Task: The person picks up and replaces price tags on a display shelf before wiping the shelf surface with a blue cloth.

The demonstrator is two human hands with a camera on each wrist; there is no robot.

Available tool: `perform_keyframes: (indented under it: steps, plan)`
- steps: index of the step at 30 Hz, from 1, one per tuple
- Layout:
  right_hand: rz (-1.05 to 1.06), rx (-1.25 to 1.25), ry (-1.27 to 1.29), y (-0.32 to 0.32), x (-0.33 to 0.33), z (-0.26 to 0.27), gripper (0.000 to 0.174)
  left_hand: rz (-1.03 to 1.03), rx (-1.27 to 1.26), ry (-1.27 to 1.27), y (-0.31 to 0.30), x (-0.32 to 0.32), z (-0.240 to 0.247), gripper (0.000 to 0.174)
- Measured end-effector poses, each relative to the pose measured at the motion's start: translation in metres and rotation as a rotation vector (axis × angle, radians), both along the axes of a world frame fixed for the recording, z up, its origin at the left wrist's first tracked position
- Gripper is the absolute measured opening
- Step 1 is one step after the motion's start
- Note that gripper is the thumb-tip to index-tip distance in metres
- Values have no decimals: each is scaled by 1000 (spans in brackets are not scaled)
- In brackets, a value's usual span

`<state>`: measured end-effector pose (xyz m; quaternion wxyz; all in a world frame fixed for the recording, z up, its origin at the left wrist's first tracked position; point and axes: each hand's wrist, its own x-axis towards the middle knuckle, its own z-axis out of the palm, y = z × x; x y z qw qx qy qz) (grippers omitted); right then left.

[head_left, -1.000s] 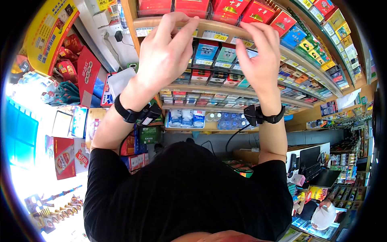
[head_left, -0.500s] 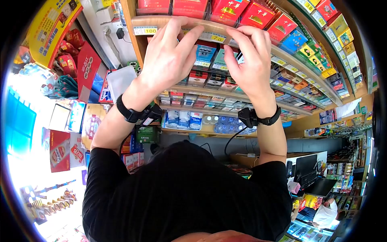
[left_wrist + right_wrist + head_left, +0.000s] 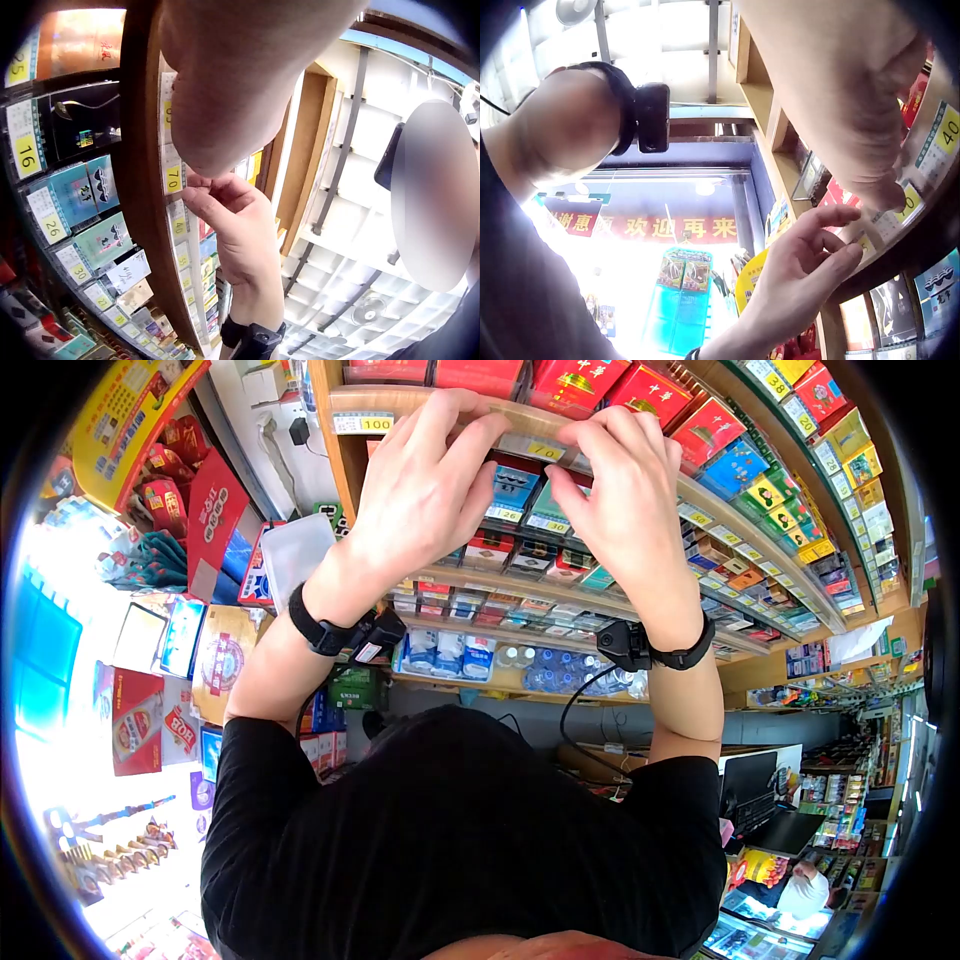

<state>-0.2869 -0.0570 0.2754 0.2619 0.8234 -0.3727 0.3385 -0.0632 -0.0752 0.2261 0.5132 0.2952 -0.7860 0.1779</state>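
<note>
My left hand is raised to the front edge of a wooden shelf, fingers bent and thumb apart. To its right, my right hand has its fingertips at the same edge, thumb lower. Between them shows a yellow price label reading 70. In the left wrist view, the thumb and index finger of the right hand meet the label strip beside that label. Loosely bent fingers of the left hand are close to the strip in the right wrist view. Red cigarette packs stand behind the edge.
Lower shelves hold more packs, including a blue box and a green box. Water bottles stand on the bottom shelf. Left are a clear plastic container and cartons. A laptop sits on the right.
My right hand has moved left along the shelf edge, closer to the left hand. The left hand stays near the edge, and the head view has shifted slightly.
</note>
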Motion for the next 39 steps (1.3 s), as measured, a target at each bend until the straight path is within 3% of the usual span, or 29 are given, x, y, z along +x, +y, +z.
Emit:
perform_keyframes:
  steps: [15,39]
  plan:
    - [-125,28,29,4,11,1,26,8,-21,2,8,-5,7,43]
    - [-110,-94,-22,-6,5,-4,16,79,27,-80,15,-9,16,46]
